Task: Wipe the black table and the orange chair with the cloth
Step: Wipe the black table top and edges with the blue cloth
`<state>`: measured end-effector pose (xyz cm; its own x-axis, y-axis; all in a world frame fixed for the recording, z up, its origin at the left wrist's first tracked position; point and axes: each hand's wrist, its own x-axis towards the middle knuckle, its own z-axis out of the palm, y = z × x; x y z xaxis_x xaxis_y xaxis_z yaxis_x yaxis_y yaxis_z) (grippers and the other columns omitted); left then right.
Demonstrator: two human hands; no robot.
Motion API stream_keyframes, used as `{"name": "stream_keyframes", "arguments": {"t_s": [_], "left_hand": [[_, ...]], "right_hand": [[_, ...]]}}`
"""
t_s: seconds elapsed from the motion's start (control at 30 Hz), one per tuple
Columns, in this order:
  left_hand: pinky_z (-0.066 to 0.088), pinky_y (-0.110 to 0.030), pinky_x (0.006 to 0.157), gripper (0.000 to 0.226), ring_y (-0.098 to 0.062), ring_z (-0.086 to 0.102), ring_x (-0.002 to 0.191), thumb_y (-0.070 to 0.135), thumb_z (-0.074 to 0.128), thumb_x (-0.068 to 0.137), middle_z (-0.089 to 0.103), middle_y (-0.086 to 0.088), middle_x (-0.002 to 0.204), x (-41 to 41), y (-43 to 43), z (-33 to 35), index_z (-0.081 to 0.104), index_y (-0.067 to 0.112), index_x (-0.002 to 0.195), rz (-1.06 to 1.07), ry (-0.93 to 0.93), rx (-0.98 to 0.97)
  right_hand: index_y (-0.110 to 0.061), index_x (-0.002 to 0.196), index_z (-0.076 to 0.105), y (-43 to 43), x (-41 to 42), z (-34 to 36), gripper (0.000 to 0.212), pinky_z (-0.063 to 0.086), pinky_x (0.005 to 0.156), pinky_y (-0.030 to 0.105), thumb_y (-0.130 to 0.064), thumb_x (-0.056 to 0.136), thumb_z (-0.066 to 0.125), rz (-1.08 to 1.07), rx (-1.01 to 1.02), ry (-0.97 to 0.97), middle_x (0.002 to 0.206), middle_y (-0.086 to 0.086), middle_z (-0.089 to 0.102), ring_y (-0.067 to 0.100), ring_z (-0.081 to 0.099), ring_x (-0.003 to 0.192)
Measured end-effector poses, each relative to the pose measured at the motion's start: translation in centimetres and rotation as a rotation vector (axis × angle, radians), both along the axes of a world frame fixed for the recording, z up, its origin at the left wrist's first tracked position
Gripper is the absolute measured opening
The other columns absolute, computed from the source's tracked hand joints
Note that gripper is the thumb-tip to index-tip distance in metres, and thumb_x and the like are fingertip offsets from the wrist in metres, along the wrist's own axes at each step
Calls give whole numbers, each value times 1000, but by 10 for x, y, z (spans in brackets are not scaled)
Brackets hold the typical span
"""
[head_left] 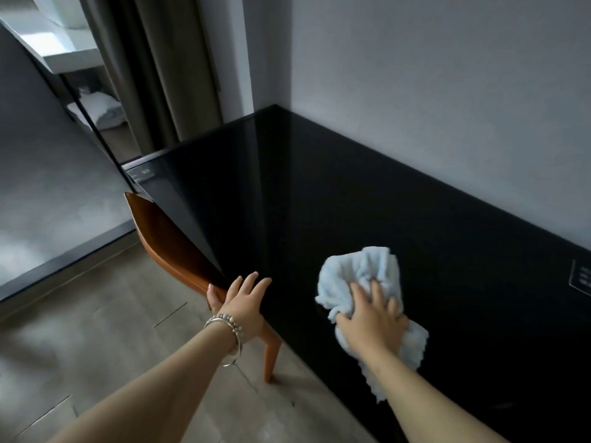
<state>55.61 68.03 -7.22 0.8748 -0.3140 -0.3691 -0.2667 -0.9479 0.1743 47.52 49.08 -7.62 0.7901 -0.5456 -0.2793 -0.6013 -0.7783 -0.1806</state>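
A glossy black table [287, 193] runs along the grey wall from the lower right to the far corner. A crumpled light-blue cloth [361, 276] lies on its near part. My right hand [374, 314] presses down on the cloth with its fingers spread flat. An orange chair [166, 241] is tucked under the table's left edge, with one leg [271, 356] showing. My left hand [243, 302], with bracelets at the wrist, rests on the table's left edge, fingers straight on top and thumb beside the chair back.
A grey wall [447, 91] borders the table's far side. A dark-framed glass partition [64, 155] and a curtain [166, 75] stand to the left. Wood-look floor [112, 330] lies below. A small printed label [582, 278] sits on the table at the right edge.
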Motion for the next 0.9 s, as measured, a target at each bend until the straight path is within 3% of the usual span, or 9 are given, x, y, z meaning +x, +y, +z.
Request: {"name": "stream_keyframes", "arguments": {"t_s": [0.1, 0.17, 0.2, 0.23, 0.3, 0.37, 0.43, 0.7, 0.9], "left_hand": [[-9, -58, 111, 66, -19, 4, 146, 27, 48, 89, 7, 6, 157, 0, 2, -1, 16, 36, 146, -5, -29, 23], [1, -51, 114, 56, -18, 12, 144, 27, 46, 90, 17, 6, 154, 3, 8, -2, 27, 36, 142, 11, -100, 25], [8, -46, 114, 51, -17, 16, 142, 25, 45, 91, 23, 7, 152, 6, 12, 0, 32, 36, 139, 26, -145, 11], [14, -43, 112, 47, -17, 19, 140, 25, 43, 93, 28, 8, 149, 12, 16, 2, 36, 36, 138, 43, -189, -14], [20, -39, 110, 42, -16, 20, 140, 27, 40, 96, 33, 10, 146, 25, 26, 4, 39, 35, 137, 65, -235, -59], [17, -43, 113, 41, -17, 14, 143, 28, 38, 98, 31, 9, 148, 39, 38, 3, 38, 35, 138, 61, -206, -68], [12, -48, 116, 41, -19, 8, 145, 27, 36, 99, 27, 9, 150, 56, 51, 1, 37, 36, 139, 49, -155, -68], [11, -47, 116, 49, -20, 8, 145, 32, 41, 95, 25, 10, 152, 133, 95, -5, 29, 37, 142, 91, -125, -36], [17, -38, 113, 53, -15, 15, 144, 43, 38, 93, 20, 13, 154, 151, 98, -14, 21, 43, 143, 113, -215, -63]], "right_hand": [[-39, 128, 47, 34, 8, -4, 49, 34, 98, 30, -40, 78, 49, 266, 187, -172, 142, -13, 34, 22, 34, 127], [-24, 112, 64, 29, 16, 4, 37, 39, 79, 19, -26, 75, 57, 109, 509, -363, 119, -6, 58, 23, 52, 113], [-18, 107, 66, 17, 21, 7, 33, 40, 77, 22, -23, 76, 59, -37, 515, -465, 113, 0, 62, 27, 56, 109], [-17, 106, 65, 1, 26, 9, 31, 41, 80, 27, -26, 77, 60, -159, 392, -522, 115, 3, 61, 31, 54, 109], [-25, 125, 53, -34, 25, 13, 43, 38, 94, 43, -39, 84, 56, -306, 99, -336, 139, 1, 44, 35, 42, 119], [-36, 143, 28, -51, 19, 10, 58, 30, 101, 52, -52, 89, 42, -361, 23, -54, 155, -3, 15, 35, 29, 129], [-39, 146, 16, -43, 20, 2, 61, 25, 105, 52, -55, 90, 35, -394, 35, -2, 157, -4, 0, 33, 21, 134], [-40, 145, 14, 29, 120, -10, 58, 23, 106, 50, -54, 91, 30, -320, -46, -13, 157, -2, -3, 30, 16, 135], [-42, 140, 25, 50, 216, -16, 52, 22, 105, 49, -52, 91, 35, -234, -78, -100, 154, -5, 8, 28, 20, 131]]}}
